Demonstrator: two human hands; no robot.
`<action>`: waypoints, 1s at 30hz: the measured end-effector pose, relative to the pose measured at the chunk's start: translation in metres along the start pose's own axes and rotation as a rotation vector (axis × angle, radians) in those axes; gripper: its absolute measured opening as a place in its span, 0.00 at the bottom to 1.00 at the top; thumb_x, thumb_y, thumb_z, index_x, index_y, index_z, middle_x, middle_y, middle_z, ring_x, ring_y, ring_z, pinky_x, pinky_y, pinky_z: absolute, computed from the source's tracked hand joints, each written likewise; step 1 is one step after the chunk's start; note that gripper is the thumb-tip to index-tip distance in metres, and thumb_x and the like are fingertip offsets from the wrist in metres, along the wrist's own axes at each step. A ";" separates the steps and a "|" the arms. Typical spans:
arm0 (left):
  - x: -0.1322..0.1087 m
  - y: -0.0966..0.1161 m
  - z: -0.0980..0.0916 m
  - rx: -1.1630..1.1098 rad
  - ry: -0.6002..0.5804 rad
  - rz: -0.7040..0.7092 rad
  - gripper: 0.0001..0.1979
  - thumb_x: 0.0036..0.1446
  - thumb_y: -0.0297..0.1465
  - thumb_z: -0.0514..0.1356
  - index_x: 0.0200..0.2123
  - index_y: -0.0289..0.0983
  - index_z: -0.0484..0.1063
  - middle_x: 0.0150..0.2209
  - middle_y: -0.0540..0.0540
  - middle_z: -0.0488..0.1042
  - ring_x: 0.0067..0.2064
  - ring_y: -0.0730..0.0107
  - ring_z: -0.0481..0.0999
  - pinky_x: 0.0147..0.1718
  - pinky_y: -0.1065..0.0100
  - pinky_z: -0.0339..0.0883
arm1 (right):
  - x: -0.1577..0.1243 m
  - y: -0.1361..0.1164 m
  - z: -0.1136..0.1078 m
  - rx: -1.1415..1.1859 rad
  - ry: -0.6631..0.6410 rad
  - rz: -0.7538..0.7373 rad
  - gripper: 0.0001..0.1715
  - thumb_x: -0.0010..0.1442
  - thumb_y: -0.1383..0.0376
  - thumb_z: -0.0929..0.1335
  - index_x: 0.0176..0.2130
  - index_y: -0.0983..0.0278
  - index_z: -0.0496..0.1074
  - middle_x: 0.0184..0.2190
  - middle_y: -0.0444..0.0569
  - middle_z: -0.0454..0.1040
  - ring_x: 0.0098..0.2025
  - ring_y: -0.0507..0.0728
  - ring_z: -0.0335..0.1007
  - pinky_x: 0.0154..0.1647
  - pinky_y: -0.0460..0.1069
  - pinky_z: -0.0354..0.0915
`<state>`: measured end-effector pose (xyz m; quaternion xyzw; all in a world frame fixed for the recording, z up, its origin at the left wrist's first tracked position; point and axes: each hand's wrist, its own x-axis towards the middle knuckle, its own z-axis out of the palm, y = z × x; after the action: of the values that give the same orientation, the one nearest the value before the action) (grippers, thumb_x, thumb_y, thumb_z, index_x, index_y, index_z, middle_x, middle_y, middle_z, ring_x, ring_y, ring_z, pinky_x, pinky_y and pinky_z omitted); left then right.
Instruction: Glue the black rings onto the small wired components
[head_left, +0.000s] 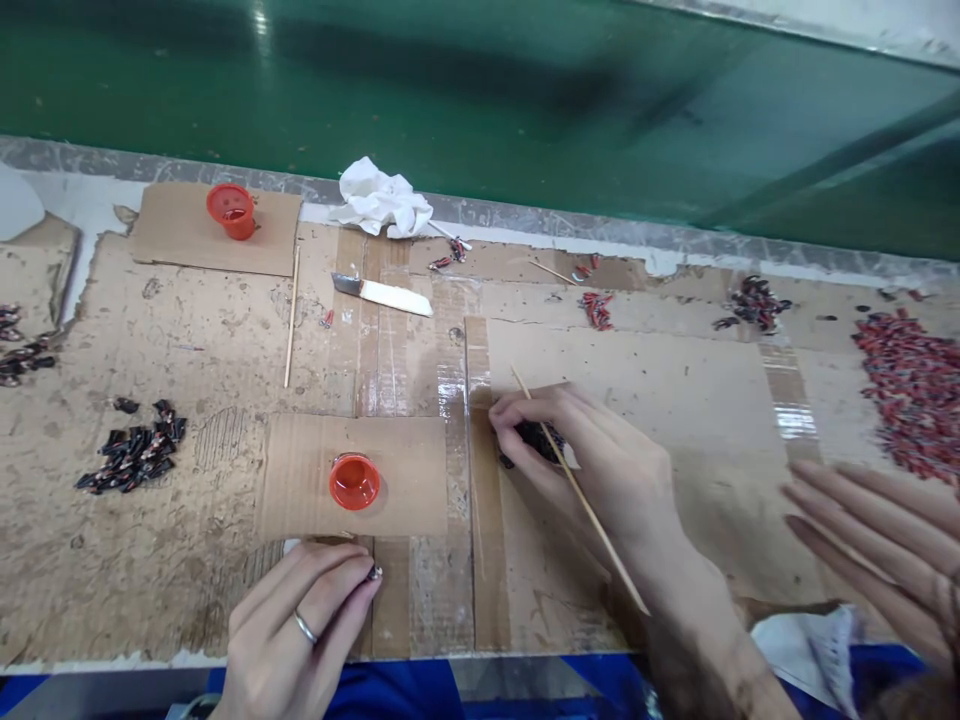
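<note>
My left hand [300,620], with a ring on one finger, is by the front edge of the bench. Thumb and forefinger pinch a small black part [374,573] with a pale tip. Just beyond it, an open red cup [354,482] with liquid inside stands on a cardboard piece [412,450]. My right hand [607,460] is closed around a thin wooden stick [616,556], which lies slantwise across the fingers. Its fingertips curl around a cluster of small black parts [536,440], partly hidden under the hand; whether they grip one cannot be seen.
Black parts [139,450] lie in a heap at left. A knife [394,297], another stick [292,320], crumpled tissue [382,200] and second red cup [234,212] are farther back. At right are red-and-black parts [911,390] and another person's blurred hand [877,550].
</note>
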<state>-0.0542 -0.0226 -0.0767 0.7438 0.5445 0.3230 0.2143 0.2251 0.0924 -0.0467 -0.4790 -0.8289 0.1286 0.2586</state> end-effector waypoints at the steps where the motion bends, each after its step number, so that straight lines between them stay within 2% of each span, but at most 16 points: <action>1: 0.000 0.001 0.003 -0.031 0.047 -0.021 0.11 0.71 0.30 0.58 0.49 0.46 0.81 0.39 0.49 0.90 0.36 0.60 0.91 0.36 0.62 0.90 | 0.000 -0.004 -0.003 0.052 -0.043 -0.004 0.05 0.73 0.68 0.68 0.42 0.57 0.71 0.36 0.48 0.81 0.37 0.56 0.81 0.36 0.48 0.76; 3: 0.000 0.002 0.007 -0.078 0.157 -0.057 0.13 0.74 0.34 0.55 0.46 0.46 0.82 0.37 0.49 0.90 0.34 0.62 0.90 0.34 0.63 0.90 | -0.002 -0.011 -0.006 0.119 -0.129 0.023 0.06 0.74 0.67 0.66 0.41 0.56 0.70 0.36 0.47 0.81 0.36 0.56 0.82 0.34 0.46 0.77; 5: 0.001 0.002 0.006 -0.066 0.146 -0.031 0.14 0.74 0.33 0.54 0.46 0.45 0.82 0.37 0.49 0.90 0.35 0.64 0.90 0.35 0.66 0.89 | -0.008 -0.013 -0.004 0.104 -0.143 0.064 0.08 0.74 0.68 0.65 0.40 0.57 0.70 0.37 0.48 0.81 0.36 0.57 0.83 0.33 0.48 0.79; 9: 0.007 0.001 -0.007 0.004 -0.034 0.054 0.11 0.72 0.28 0.56 0.46 0.40 0.81 0.41 0.48 0.90 0.39 0.67 0.90 0.41 0.71 0.86 | -0.028 -0.010 0.011 0.003 0.056 0.067 0.12 0.70 0.74 0.70 0.39 0.57 0.69 0.39 0.48 0.82 0.39 0.59 0.84 0.36 0.50 0.81; 12: 0.011 0.004 -0.009 -0.027 0.018 0.054 0.12 0.74 0.29 0.56 0.44 0.40 0.80 0.38 0.48 0.90 0.38 0.70 0.90 0.42 0.74 0.84 | -0.039 -0.012 0.018 -0.035 0.181 0.069 0.15 0.66 0.76 0.73 0.37 0.58 0.69 0.37 0.48 0.82 0.35 0.58 0.84 0.35 0.49 0.80; 16: 0.013 0.008 -0.002 -0.076 0.125 0.034 0.15 0.75 0.32 0.54 0.41 0.41 0.81 0.33 0.49 0.89 0.34 0.71 0.89 0.39 0.76 0.84 | -0.043 -0.024 0.021 -0.050 0.177 0.070 0.14 0.67 0.75 0.73 0.36 0.59 0.68 0.36 0.47 0.82 0.33 0.57 0.84 0.35 0.49 0.81; 20: 0.017 0.011 -0.005 -0.048 0.063 0.051 0.16 0.75 0.33 0.54 0.39 0.39 0.81 0.34 0.48 0.90 0.34 0.72 0.89 0.40 0.78 0.83 | -0.044 -0.029 0.025 -0.056 0.158 0.063 0.15 0.67 0.76 0.72 0.36 0.60 0.68 0.37 0.48 0.82 0.35 0.56 0.83 0.37 0.49 0.80; 26: 0.022 0.015 -0.010 -0.105 0.066 0.058 0.12 0.73 0.31 0.58 0.39 0.38 0.81 0.33 0.48 0.89 0.33 0.73 0.89 0.39 0.79 0.82 | -0.044 -0.022 0.023 -0.046 0.108 0.021 0.15 0.66 0.79 0.72 0.37 0.60 0.71 0.38 0.49 0.83 0.36 0.56 0.83 0.41 0.50 0.79; 30: 0.013 0.017 0.000 -0.179 0.095 0.011 0.06 0.70 0.29 0.62 0.42 0.39 0.80 0.35 0.49 0.88 0.34 0.74 0.88 0.39 0.78 0.82 | -0.043 -0.038 0.025 0.075 0.207 0.087 0.15 0.68 0.76 0.71 0.34 0.59 0.68 0.34 0.47 0.83 0.34 0.55 0.83 0.34 0.47 0.79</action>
<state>-0.0407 -0.0153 -0.0620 0.7085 0.5190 0.4065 0.2519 0.2010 0.0372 -0.0632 -0.5151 -0.7709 0.1204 0.3548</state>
